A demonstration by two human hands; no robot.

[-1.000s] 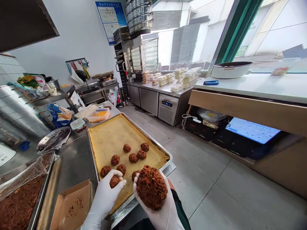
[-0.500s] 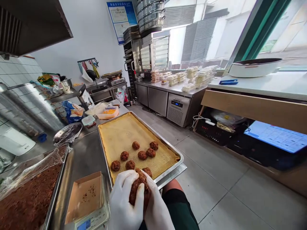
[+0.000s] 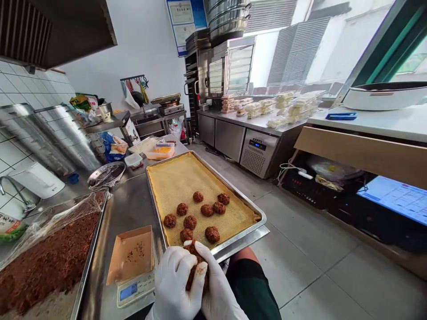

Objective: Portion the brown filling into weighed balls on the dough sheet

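Observation:
My left hand (image 3: 174,281) and my right hand (image 3: 217,286), both in white gloves, are closed together around a dark brown, crumbly lump (image 3: 191,279). Fingers and thumbs cover much of the lump. Just beyond my hands lies a metal tray (image 3: 260,218) lined with a tan mesh mat (image 3: 176,178). Several rough brown balls (image 3: 212,234) sit apart or in small groups on its near half. To the left, a digital scale (image 3: 135,291) reading 0.0 bears a brown cardboard box (image 3: 128,258) with crumbs inside.
At far left, a large tray (image 3: 87,266) holds brown crumbly mixture (image 3: 56,258) partly under plastic wrap. A wrapped bowl (image 3: 106,174), a lidded container (image 3: 133,160) and a tub with orange contents (image 3: 160,152) stand farther back. Grey floor (image 3: 310,249) lies right of my knee.
My hands have closed more tightly over the lump, so less of it shows. My view has turned slightly left, and more of the near balls on the tray can be seen.

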